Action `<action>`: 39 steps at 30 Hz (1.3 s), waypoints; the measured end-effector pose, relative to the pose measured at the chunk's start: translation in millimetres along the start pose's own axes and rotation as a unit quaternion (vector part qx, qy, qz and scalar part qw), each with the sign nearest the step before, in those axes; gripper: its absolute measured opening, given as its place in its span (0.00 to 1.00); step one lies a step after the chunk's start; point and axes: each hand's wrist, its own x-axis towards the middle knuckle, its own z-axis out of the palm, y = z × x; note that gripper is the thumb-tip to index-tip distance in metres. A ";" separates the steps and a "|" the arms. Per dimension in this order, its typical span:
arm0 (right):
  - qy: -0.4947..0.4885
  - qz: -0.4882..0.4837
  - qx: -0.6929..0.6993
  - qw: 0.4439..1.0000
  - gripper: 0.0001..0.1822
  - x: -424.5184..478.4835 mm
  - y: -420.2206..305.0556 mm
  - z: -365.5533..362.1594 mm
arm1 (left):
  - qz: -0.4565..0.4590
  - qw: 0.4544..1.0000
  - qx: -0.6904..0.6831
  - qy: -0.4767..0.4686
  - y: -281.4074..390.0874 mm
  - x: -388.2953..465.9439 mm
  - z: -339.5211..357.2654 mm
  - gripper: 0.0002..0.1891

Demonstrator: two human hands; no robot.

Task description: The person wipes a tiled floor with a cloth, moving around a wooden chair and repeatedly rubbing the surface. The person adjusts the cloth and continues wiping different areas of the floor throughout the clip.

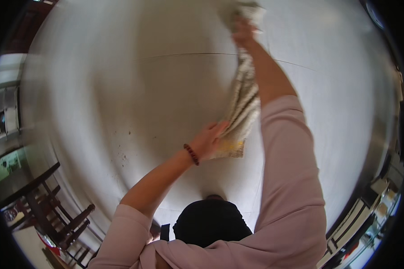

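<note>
A long cream-and-grey textile, apparently a towel or mat, stretches above the tiled floor and has yellow marks at its near end. My right hand, arm reaching far forward, grips its far end, where a blurred bunch of the fabric sticks out past the fingers. At the textile's near left edge is my left hand, with a dark bead bracelet on the wrist. Its fingers lie against the fabric; blur hides whether they grip it. Small brown crumbs are scattered on the floor to the left.
Dark wooden chairs and a dark table edge stand at the lower left. A striped piece of furniture and a glass-edged shelf line the lower right. My dark-clad leg is below me.
</note>
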 end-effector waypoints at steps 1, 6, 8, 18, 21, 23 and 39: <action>0.015 -0.064 0.016 0.998 0.39 0.6 -58.1 -1.1 | -0.027 0.999 0.002 0.026 -5.8 -13.3 -8.4 0.28; -0.023 -0.263 0.461 0.847 0.27 -70.0 -272.8 17.0 | -0.034 0.991 -0.002 0.128 -56.4 -87.2 0.6 0.27; 0.001 -0.316 0.448 0.836 0.27 -101.1 -316.0 47.9 | -0.036 0.986 -0.035 0.159 -52.3 -93.5 6.2 0.26; -0.079 -0.113 0.755 0.641 0.34 -247.2 -157.5 -38.9 | -0.028 0.955 0.116 0.273 -15.6 -121.0 26.7 0.31; 0.007 -0.132 0.481 0.867 0.31 -266.7 -119.5 -24.9 | -0.013 0.950 0.201 0.239 -30.8 -111.1 51.2 0.29; 0.048 -0.259 0.171 0.949 0.29 -272.8 -113.6 1.6 | -0.032 0.931 0.274 0.237 -39.0 -103.9 57.8 0.28; -0.152 -0.316 0.494 0.796 0.16 -215.6 -295.2 -80.3 | -0.043 0.829 0.360 0.426 -46.3 -235.4 -151.0 0.16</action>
